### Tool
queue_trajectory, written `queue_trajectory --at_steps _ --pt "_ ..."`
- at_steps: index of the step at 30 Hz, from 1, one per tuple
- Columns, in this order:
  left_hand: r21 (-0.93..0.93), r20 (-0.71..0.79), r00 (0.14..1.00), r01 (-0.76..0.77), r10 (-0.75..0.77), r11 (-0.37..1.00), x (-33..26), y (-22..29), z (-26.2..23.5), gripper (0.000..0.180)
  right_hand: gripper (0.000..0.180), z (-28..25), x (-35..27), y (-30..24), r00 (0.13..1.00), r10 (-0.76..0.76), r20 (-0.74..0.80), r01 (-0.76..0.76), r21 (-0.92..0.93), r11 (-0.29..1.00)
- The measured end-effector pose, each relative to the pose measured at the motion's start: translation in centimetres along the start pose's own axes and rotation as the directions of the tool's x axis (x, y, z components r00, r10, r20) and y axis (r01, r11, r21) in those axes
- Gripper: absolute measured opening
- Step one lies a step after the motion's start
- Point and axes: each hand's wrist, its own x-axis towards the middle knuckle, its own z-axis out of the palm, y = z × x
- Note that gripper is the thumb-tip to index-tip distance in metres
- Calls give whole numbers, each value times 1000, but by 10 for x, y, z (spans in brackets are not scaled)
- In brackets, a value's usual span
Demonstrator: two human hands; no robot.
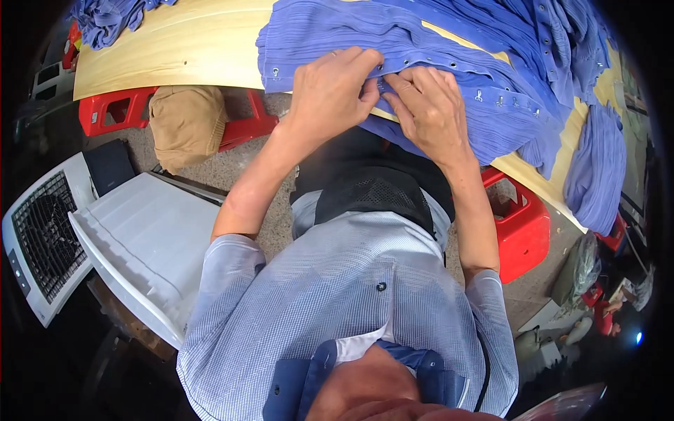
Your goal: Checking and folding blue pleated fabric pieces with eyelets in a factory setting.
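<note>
One blue garment [316,31] is spread at twelve o'clock. It is pinched by the left hand [330,88] and right hand [433,109].

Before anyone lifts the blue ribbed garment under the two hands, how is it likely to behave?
The blue ribbed garment is probably floppy, since its cloth lies in soft wrinkles. Its ribbed texture suggests it may stretch when pulled. The small shiny fasteners near its edge could snag neighbouring cloth.

High in the frame, I see the left hand [331,88] and right hand [432,109] pinching a ribbed blue garment [316,38] on a pale yellow table [182,42]; a red stool [525,238] stands right of centre.
</note>
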Motion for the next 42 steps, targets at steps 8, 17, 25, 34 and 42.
queue_trajectory --at_steps 8,17,25,34,42 --pt "-180 -167 982 63 -93 982 -7 -10 21 13 18 7 8 -1 989 146 22 -145 -28 989" --pt "-231 -184 982 9 -53 973 -9 -18 24 12 14 14 10 -3 986 164 -24 -165 -32 986" --pt "-246 -213 977 -31 -22 969 -9 -19 26 13 13 5 17 -8 975 213 65 -213 -12 977" --pt "-247 -256 966 -35 -30 968 -9 -20 28 12 13 -9 26 -5 968 218 123 -229 81 970" --pt "-275 -232 972 -21 -46 961 -9 -21 26 13 11 10 19 -3 977 198 -80 -182 165 969"
